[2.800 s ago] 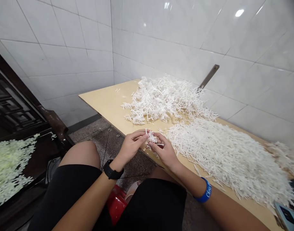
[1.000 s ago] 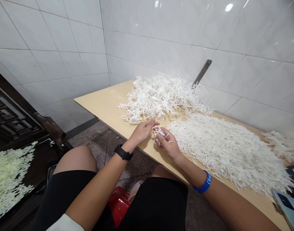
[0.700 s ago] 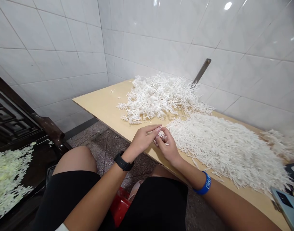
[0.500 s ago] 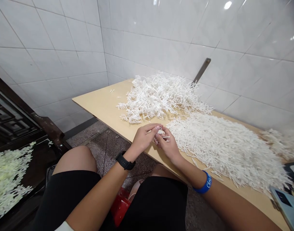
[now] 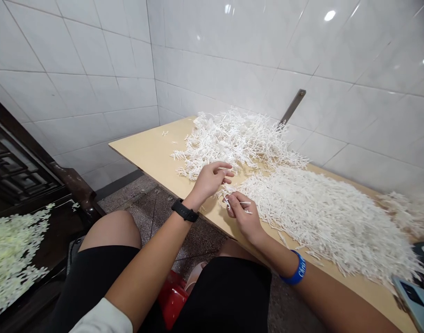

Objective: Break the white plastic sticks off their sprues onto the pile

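Observation:
Thin white pieces [image 5: 247, 203] stick out of my right hand [image 5: 244, 215], whose fingers are pinched round them over the table's near edge. My left hand [image 5: 212, 179], with a black watch on the wrist, is just up and left of it, fingers apart and nothing visible in them. Behind it lies a tangled heap of branched white pieces [image 5: 229, 138]. Right of my right hand spreads a wide, flatter pile of loose white pieces [image 5: 326, 217]. Both piles rest on the tan table [image 5: 145, 143].
A metal strip [image 5: 292, 107] leans on the tiled wall behind the heap. At the right edge lies a phone [image 5: 414, 298]. Pale yellow-green flower shapes [image 5: 14, 249] cover a dark surface at the left. A red object [image 5: 173, 296] is below, between my legs.
My hands have come apart. The left one has moved up toward the tangled heap and opened, while my right hand, slightly lower, keeps its pinch on the white pieces.

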Demonstrator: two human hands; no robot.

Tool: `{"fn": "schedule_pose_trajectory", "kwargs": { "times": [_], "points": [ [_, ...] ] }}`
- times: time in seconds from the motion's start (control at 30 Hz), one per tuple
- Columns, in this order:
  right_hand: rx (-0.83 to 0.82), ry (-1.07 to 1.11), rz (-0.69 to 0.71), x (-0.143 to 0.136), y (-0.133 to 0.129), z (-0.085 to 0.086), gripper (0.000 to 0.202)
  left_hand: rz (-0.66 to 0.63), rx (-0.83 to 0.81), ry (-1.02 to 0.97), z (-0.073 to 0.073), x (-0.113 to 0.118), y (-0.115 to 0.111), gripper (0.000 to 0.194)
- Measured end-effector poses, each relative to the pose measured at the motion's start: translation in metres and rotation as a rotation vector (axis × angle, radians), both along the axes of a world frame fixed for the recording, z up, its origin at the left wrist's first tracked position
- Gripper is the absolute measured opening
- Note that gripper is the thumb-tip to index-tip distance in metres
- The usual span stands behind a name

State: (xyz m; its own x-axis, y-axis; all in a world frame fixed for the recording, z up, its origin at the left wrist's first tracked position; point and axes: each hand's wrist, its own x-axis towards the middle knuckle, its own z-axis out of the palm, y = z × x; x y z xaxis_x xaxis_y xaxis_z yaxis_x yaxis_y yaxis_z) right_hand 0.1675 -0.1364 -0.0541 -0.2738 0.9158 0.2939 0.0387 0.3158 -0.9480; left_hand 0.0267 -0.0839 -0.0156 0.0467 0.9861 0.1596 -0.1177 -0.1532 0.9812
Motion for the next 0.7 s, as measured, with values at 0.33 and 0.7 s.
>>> {"fn": "schedule_pose_trajectory", "kwargs": {
  "times": [0.33, 0.7],
  "points": [
    [-0.089, 0.115, -0.145, -0.001, 0.011, -0.001, 0.040, -0.161, 0.041, 0.257, 0.000, 0.005, -0.011, 0.038],
    [0.057, 0.015, -0.056, 0.006, 0.001, 0.005, 0.039, 0.023, -0.099, -0.056, 0.020, 0.017, 0.032, 0.027]
  ]
}}
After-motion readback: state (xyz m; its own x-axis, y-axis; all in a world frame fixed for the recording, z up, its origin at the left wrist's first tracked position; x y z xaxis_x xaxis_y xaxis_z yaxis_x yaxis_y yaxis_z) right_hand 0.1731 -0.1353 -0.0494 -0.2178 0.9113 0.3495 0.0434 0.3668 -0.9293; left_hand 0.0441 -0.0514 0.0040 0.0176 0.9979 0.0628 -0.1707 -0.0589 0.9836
